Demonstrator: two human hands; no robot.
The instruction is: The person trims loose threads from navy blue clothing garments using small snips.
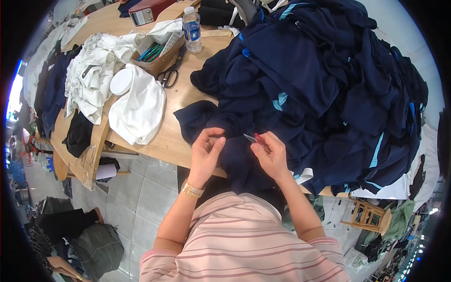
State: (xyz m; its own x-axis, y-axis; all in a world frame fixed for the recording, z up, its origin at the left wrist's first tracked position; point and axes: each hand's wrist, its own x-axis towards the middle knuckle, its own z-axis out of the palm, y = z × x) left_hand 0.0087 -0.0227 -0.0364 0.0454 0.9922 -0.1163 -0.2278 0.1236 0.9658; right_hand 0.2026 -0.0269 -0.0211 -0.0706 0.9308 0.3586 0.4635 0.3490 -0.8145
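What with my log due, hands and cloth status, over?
Right hand holding red-handled pointed tool. Left hand over dark navy cloth, grip unclear. Navy cloth heap crowding right side.

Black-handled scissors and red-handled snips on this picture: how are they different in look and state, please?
The black-handled scissors have two large finger loops; the red-handled snips have a slim red body, partly covered by fingers. The scissors lie on the wooden table, while the snips are held in the right hand. Both look like two-bladed cutting tools.
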